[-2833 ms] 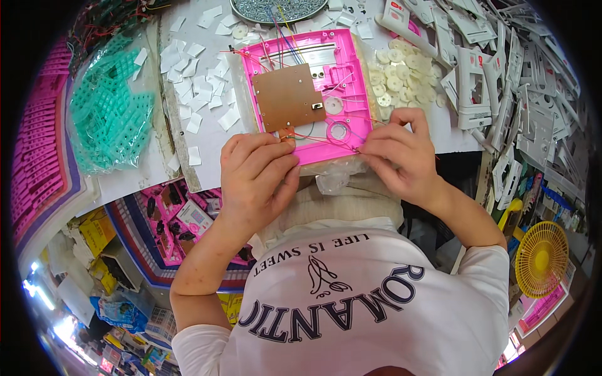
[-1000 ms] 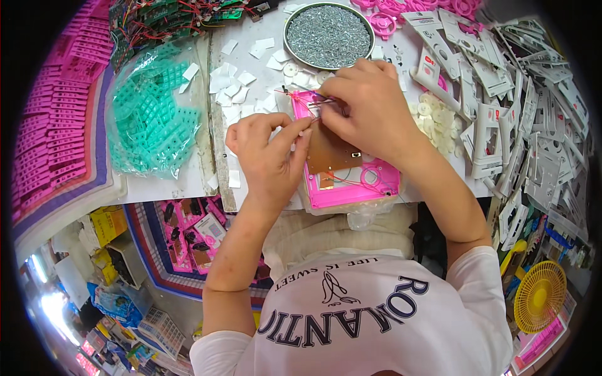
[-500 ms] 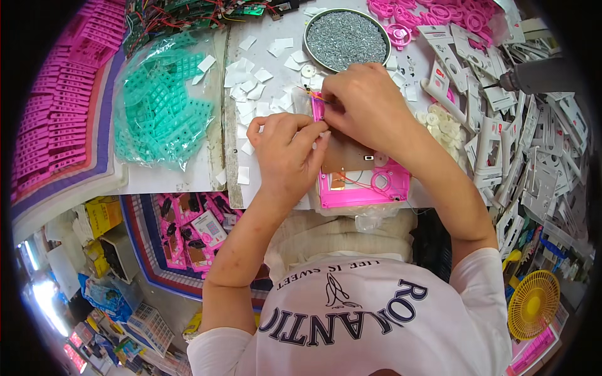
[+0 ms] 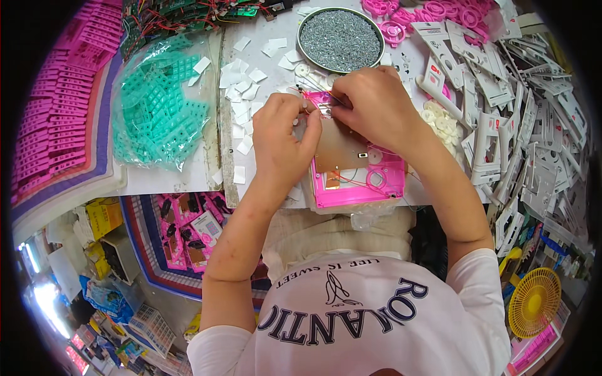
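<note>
A pink plastic housing (image 4: pixel 392 195) lies at the table's near edge, with a brown circuit board (image 4: pixel 342 150) inside it. Loose thin wires (image 4: pixel 311 99) stick up at its far left corner. My left hand (image 4: pixel 285 135) is closed beside that corner, thumb and forefinger brought together; what they pinch is too small to make out. Over the far end of the board, my right hand (image 4: pixel 379 106) pinches a thin wire between thumb and forefinger. Its fingertips partly hide the spot. More red wires and a round pink ring (image 4: pixel 376 180) show in the near part of the housing.
A round tin of small screws (image 4: pixel 340 41) stands beyond my hands. White square pads (image 4: pixel 241 81) are scattered on the left, beside a bag of green parts (image 4: pixel 163 106). White panels (image 4: pixel 495 138) pile up at right near a dark tool (image 4: pixel 545 72). Pink parts (image 4: pixel 69 106) stack far left.
My left hand has moved up to the housing's far left corner and drawn its fingers back slightly. The housing's far end shows more. My right hand has shifted slightly away from the left.
</note>
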`<state>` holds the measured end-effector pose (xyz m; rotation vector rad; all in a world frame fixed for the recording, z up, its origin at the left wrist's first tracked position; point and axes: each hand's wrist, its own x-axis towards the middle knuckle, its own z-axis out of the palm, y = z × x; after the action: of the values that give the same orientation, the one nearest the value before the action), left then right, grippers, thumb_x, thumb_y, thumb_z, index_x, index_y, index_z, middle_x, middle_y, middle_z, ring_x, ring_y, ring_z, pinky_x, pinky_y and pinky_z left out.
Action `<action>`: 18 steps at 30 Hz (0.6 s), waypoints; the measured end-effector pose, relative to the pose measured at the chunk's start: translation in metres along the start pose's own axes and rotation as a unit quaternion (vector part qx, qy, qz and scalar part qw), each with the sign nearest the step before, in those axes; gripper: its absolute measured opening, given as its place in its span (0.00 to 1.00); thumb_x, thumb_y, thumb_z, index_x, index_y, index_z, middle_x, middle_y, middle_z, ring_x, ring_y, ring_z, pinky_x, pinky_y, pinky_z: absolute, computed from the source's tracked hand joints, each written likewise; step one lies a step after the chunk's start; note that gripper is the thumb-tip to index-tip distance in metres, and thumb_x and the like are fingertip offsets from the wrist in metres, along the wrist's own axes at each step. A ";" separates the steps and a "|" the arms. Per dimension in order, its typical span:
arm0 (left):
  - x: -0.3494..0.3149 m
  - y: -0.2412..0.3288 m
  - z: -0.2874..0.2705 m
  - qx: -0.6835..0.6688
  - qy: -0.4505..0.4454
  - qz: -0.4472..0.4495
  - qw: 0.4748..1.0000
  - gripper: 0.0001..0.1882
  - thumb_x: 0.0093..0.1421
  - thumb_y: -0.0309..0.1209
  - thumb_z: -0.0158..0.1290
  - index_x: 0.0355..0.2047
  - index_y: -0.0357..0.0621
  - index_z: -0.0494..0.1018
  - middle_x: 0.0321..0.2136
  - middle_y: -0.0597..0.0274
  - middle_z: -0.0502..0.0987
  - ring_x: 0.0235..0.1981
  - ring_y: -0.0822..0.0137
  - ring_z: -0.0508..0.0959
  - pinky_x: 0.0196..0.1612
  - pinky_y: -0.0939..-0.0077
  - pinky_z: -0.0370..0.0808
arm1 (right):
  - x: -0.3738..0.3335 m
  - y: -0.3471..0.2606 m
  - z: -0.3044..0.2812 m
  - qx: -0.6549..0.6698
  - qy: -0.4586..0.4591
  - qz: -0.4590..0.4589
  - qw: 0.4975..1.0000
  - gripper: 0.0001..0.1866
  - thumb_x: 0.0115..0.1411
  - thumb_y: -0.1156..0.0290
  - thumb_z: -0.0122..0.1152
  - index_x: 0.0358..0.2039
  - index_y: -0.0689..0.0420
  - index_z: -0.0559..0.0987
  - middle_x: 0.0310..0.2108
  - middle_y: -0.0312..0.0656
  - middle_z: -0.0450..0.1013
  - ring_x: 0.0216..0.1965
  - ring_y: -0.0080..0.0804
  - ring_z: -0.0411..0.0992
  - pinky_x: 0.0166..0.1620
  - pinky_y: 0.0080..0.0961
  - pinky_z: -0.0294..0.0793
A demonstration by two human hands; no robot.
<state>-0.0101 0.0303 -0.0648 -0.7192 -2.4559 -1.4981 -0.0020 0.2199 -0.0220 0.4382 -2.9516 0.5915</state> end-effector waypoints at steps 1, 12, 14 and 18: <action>-0.002 -0.001 0.001 0.014 0.000 0.008 1.000 0.05 0.55 0.25 0.62 0.32 0.44 0.77 0.32 0.61 0.77 0.30 0.62 0.78 0.38 0.65 0.70 | 0.003 0.001 -0.002 -0.010 -0.013 -0.008 1.000 0.07 0.51 0.67 0.64 0.24 0.57 0.82 0.25 0.48 0.78 0.32 0.48 0.78 0.42 0.49 0.69; 0.000 -0.003 -0.005 0.106 -0.043 0.081 0.990 0.10 0.57 0.24 0.59 0.40 0.45 0.81 0.32 0.61 0.76 0.32 0.61 0.76 0.39 0.65 0.69 | 0.004 -0.012 0.000 -0.147 -0.013 -0.025 0.989 0.04 0.49 0.71 0.63 0.21 0.55 0.82 0.24 0.44 0.79 0.31 0.42 0.79 0.43 0.42 0.70; 0.001 0.000 -0.006 0.122 -0.050 0.090 0.987 0.10 0.57 0.23 0.58 0.39 0.43 0.82 0.31 0.60 0.76 0.32 0.61 0.76 0.38 0.65 0.70 | -0.002 -0.011 0.000 -0.154 0.011 -0.028 0.988 0.04 0.48 0.71 0.64 0.21 0.55 0.82 0.24 0.44 0.79 0.32 0.42 0.79 0.44 0.41 0.69; -0.002 -0.001 -0.006 0.125 -0.038 0.085 0.988 0.09 0.58 0.23 0.57 0.39 0.43 0.82 0.31 0.60 0.76 0.32 0.61 0.76 0.37 0.65 0.69 | -0.017 -0.009 -0.015 -0.103 0.046 -0.008 0.994 0.05 0.49 0.70 0.66 0.26 0.56 0.79 0.25 0.42 0.78 0.33 0.41 0.77 0.45 0.42 0.69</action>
<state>-0.0096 0.0244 -0.0629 -0.9205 -2.5021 -1.0971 0.0177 0.2220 -0.0074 0.4016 -2.8779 0.2922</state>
